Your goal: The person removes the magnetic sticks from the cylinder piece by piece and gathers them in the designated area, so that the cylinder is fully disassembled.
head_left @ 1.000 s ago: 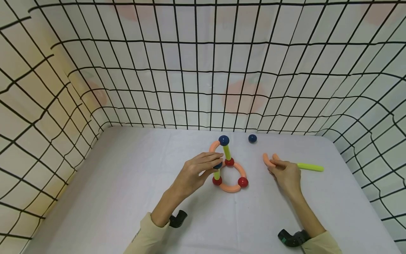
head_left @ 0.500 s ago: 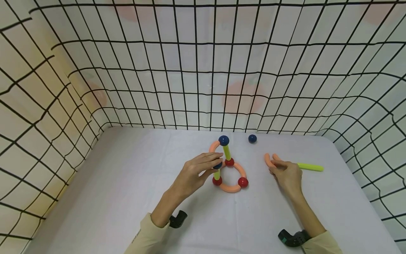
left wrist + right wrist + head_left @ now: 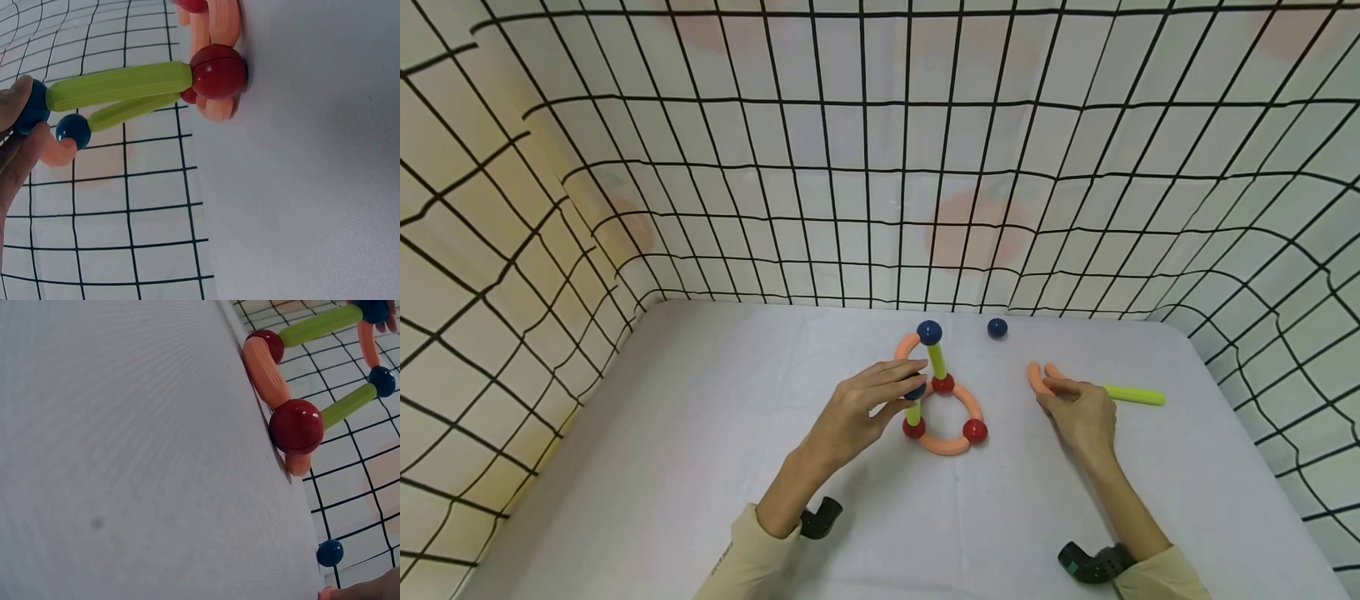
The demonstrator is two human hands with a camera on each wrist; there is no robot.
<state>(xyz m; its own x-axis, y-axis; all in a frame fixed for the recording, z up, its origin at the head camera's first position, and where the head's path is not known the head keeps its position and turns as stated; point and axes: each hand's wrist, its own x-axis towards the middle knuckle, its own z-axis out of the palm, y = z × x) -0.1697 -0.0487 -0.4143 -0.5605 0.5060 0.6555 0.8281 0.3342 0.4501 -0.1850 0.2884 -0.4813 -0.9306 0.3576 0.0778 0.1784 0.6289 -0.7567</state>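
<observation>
Head: I see left hand (image 3: 852, 410) pinching a blue ball (image 3: 916, 392) atop a lime rod (image 3: 913, 413) on the red-and-orange ring (image 3: 945, 447). Right hand (image 3: 1081, 417), well right of ring, pinches orange curves (image 3: 1037, 380); can't tell each one's hold. Lime stick (image 3: 1135, 395) farther right. Loose ball (image 3: 997, 327) behind-right of ring, near mesh (image 3: 865, 170) at table (image 3: 715, 400) edge.
Left wrist: rod joins ring to pinched ball.
Right wrist: ring well apart from fingertip.

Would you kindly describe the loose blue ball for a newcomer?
On the white table, look along the far side, by the black grid. There, right of the ball-and-stick structure, lies a dark blue ball, the only blue one attached to nothing.
</observation>
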